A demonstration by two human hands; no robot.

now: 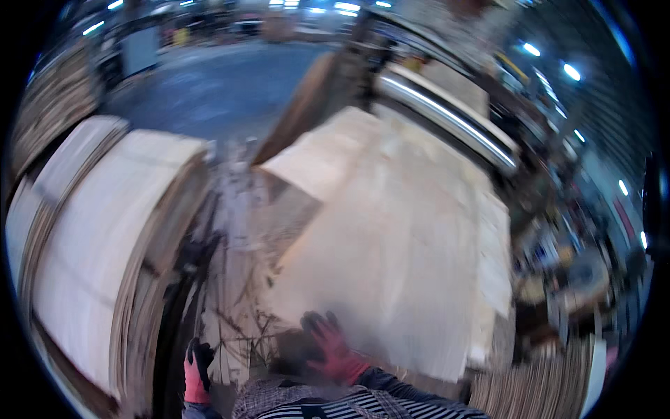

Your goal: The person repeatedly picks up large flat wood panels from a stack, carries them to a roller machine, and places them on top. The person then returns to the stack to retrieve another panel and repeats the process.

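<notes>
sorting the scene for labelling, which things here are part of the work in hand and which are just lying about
In hand:
- right hand, red-and-black glove, on the near edge of the top veneer sheet
- left hand, same glove, low by the scraps

Lying about:
- veneer stack on the left
- metal roller behind the sheets
- floor beyond

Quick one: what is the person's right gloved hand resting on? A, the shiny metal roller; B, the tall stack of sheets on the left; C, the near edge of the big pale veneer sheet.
C: the right hand lies on the near edge of the pale veneer sheet, far from the metal roller.
</notes>
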